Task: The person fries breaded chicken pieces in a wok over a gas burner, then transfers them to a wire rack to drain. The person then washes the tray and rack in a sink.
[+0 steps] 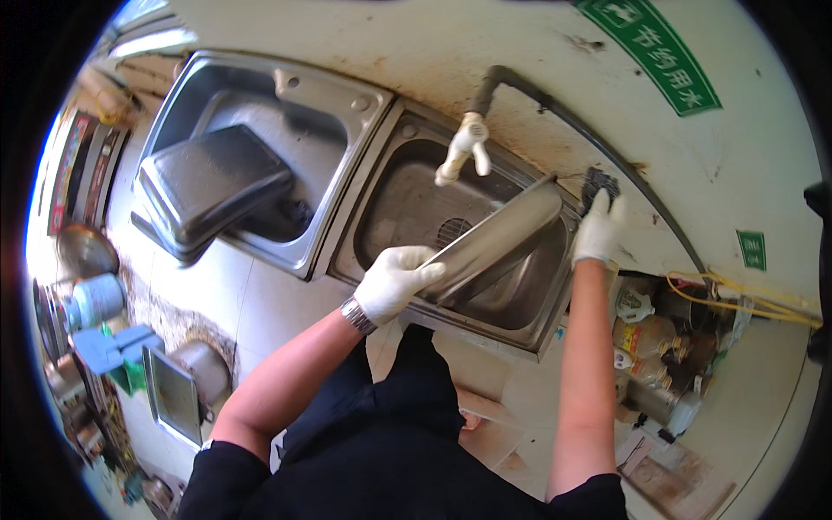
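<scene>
My left hand point(398, 284), in a white glove, grips the near end of a round metal pan point(497, 240) tilted on edge over the right sink basin point(403, 188). At the sink's right corner, my right hand point(599, 227), also gloved, has its fingers on a dark scouring pad point(599, 184) by the wall; whether it grips the pad cannot be told. A white plastic tap point(463, 146) on a grey pipe hangs above the basin; water flow is not visible. The drain grate point(453, 230) shows behind the pan.
Rectangular steel pans point(214, 185) lie stacked over the left sink point(325, 149). On the floor at left are a steel pot point(207, 370), an upright metal tray point(172, 393) and a blue gas cylinder point(97, 300). Plastic bottles point(640, 341) stand right of the sink, beside a yellow hose point(747, 305).
</scene>
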The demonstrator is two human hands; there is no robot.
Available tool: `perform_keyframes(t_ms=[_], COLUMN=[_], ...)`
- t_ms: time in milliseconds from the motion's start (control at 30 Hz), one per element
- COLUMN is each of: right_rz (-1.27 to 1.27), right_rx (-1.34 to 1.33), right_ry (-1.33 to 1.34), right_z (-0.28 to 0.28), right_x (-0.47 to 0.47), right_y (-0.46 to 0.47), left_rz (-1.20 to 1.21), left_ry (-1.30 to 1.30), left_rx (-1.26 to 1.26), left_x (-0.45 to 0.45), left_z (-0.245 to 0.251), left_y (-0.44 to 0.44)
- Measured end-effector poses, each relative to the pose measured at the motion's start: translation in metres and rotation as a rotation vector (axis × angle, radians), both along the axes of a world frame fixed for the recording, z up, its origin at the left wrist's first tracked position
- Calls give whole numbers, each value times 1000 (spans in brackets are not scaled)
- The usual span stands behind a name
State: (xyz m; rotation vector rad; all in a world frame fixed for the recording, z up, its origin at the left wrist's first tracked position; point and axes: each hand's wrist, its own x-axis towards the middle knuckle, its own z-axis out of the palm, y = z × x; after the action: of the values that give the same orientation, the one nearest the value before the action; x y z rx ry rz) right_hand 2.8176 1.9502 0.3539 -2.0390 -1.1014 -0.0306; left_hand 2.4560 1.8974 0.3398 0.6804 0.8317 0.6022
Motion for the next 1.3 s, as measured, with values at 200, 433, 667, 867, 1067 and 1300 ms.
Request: perform_keyframes(t_ms=[200,433,667,867,1067,1300], right_rz=[658,882,729,434,652,373], right_rx=[-23,-236,-16,-256,-94,-237], right_ry=[-138,-397,292,263,243,314], right_z=[28,26,-43,-110,-79,-108], right_x=[-127,-195,-130,-95,-215,-138], right_y=[-48,-5,79,2,-72,-8], left_rz=[353,369,472,742,637,618], left_ry=[-121,-271,-191,-232,-264,-390], left_rx=[-197,-166,-233,-296,-298,-332], left_x=[15,10,-15,-57,-67,-67], left_z=[-26,-28,-28,-39,-67,-64], left_y=[4,-6,-4,4,1,-2])
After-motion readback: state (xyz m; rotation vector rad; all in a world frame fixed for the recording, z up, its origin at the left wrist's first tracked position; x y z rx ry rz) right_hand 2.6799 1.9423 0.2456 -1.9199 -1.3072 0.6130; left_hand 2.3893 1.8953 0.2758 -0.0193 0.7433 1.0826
